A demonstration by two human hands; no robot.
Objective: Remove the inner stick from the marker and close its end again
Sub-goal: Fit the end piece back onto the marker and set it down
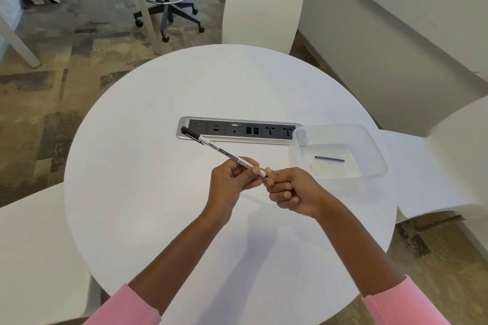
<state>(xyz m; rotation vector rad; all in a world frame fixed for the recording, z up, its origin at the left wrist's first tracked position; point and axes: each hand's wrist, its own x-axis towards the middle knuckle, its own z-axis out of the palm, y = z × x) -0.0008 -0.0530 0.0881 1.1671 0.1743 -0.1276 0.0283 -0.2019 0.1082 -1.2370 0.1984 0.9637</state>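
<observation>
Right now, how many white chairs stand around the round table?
3 chairs: one opposite, one right, one near left; any behind the camera are hidden.

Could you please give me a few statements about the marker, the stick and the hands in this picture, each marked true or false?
1. The left hand holds the marker by its barrel. True.
2. The dark stick lies beside the clear container. False: it lies inside the container.
3. The marker's black cap has been taken off. False: the cap sits on the far end of the marker.
4. The right hand pinches the marker's white rear end. True.
5. Both hands rest flat on the table. False: both are curled round the marker.
</observation>
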